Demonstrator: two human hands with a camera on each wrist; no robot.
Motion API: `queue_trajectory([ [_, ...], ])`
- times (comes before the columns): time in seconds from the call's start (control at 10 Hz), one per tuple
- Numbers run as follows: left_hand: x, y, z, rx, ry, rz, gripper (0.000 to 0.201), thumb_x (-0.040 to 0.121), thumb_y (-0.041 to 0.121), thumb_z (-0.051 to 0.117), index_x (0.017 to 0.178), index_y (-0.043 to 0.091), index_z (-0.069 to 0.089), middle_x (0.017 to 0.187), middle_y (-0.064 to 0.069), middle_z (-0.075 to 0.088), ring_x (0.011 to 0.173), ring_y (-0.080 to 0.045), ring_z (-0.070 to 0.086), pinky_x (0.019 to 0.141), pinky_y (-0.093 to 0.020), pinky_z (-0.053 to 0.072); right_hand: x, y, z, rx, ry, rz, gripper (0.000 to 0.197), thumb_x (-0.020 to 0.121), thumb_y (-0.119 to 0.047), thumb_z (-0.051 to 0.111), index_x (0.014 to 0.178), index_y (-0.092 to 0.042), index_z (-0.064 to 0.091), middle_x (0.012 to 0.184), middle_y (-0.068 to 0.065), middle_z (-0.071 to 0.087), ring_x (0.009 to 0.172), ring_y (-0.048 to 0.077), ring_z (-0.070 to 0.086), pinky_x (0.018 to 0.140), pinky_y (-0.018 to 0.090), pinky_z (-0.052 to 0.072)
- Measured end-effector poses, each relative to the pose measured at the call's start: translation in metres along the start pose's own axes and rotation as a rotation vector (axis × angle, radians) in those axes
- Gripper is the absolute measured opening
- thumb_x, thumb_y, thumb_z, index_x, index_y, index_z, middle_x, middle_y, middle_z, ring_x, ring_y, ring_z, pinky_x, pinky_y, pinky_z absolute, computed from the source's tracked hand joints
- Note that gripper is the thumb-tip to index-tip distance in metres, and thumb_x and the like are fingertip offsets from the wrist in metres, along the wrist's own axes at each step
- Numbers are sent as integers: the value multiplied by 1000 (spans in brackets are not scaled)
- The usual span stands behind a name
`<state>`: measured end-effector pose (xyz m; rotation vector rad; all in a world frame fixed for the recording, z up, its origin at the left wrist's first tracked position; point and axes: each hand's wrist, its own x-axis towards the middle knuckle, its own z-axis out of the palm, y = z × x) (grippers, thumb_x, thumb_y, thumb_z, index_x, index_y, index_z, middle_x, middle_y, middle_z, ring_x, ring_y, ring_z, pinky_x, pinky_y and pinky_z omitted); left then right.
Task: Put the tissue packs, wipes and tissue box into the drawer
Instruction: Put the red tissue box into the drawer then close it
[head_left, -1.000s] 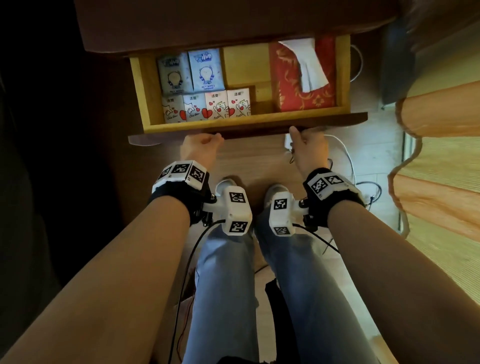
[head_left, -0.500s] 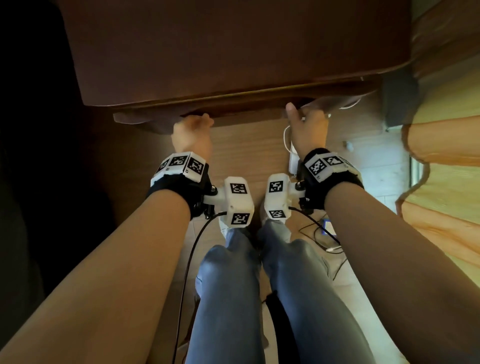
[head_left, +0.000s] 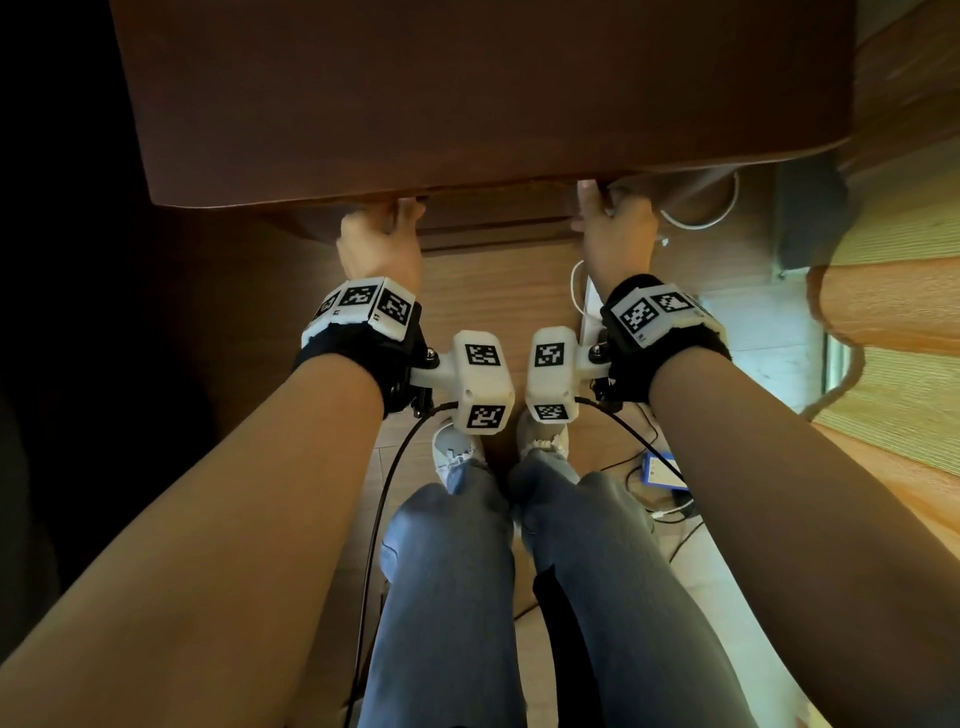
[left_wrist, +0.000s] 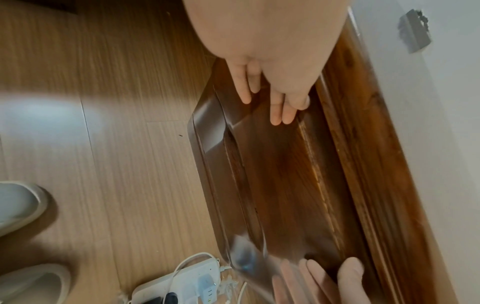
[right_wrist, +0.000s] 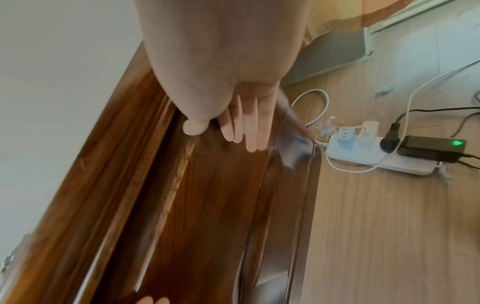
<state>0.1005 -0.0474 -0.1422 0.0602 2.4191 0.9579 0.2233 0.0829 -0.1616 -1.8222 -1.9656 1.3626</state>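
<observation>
Drawer (left_wrist: 272, 174) front of dark, glossy reddish-brown wood, with a raised panel edge and a paler streak of grain, sits pushed in under the overhanging top of the cabinet (head_left: 467, 93); none of its contents show. The left hand (head_left: 382, 244) lies flat against the drawer front toward its left end, fingers (left_wrist: 276, 111) straight and close together, holding nothing. The right hand (head_left: 615, 228) presses the drawer front toward its right end, fingers (right_wrist: 250, 131) likewise straight and together, thumb set a little apart near the upper edge. Below the drawer runs a light wood-plank floor (left_wrist: 124, 164). A white power strip (right_wrist: 379, 160) with plugs, a black adapter showing a green light and white cables lies on the floor just right of the drawer. A pale wall stands behind the cabinet.
</observation>
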Motion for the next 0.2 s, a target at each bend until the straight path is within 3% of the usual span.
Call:
queue_trajectory([
  [0.1, -4, -1, -5, 18, -38, 4, 30, 92, 34, 50, 95, 13, 71, 99, -10, 72, 90, -26, 63, 80, -30, 49, -8, -3, 0, 104, -35, 18, 40, 92, -36, 51, 111, -2, 58, 104, 8, 61, 102, 29, 64, 90, 47, 52],
  [0.2, -17, -3, -15, -20, -102, -17, 29, 92, 34, 50, 109, 17, 66, 111, -3, 70, 102, -20, 63, 92, -32, 51, -23, -3, -5, 211, -132, 96, 53, 92, -35, 53, 132, -2, 45, 125, 13, 58, 111, 21, 57, 100, 44, 48],
])
